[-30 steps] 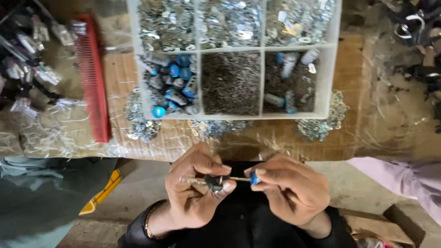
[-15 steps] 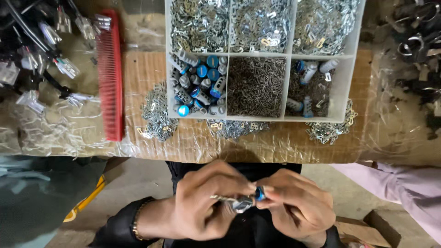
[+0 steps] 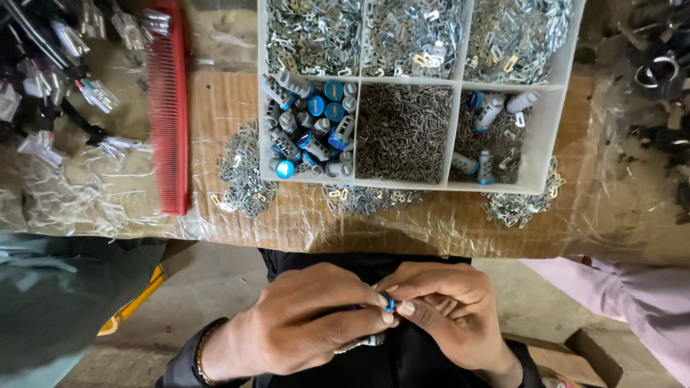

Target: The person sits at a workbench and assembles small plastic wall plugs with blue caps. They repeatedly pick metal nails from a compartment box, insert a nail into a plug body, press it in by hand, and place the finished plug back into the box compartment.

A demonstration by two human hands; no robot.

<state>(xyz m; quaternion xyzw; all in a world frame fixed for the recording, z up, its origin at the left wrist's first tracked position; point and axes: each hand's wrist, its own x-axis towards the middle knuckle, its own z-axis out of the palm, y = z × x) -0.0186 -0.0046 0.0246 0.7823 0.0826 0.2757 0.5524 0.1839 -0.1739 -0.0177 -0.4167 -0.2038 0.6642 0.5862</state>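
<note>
My left hand [image 3: 305, 327] and my right hand [image 3: 445, 312] are pressed together over my lap, below the table edge. Between their fingertips sits a small metal cylinder with a blue end [image 3: 389, 305]; a bit of its metal body shows under my left fingers. Both hands grip it. Above them on the table stands a white compartment tray [image 3: 535, 151]. Its lower left cell holds several metal cylinders with blue caps [image 3: 309, 126], the middle cell thin pins [image 3: 402, 133], the right cell a few more cylinders [image 3: 492, 133]. The upper cells hold small silver plates.
Loose silver plates [image 3: 241, 176] lie on the plastic-covered cardboard in front of the tray. A red comb-like rack [image 3: 169, 108] lies at the left, beside black wired parts [image 3: 50, 86]. Another person's teal sleeve [image 3: 61, 294] is at lower left, a pink sleeve [image 3: 632, 302] at right.
The view has shifted, so the tray sits further right and lower. My hands have closed tighter around the cylinder, and less of its metal body shows.
</note>
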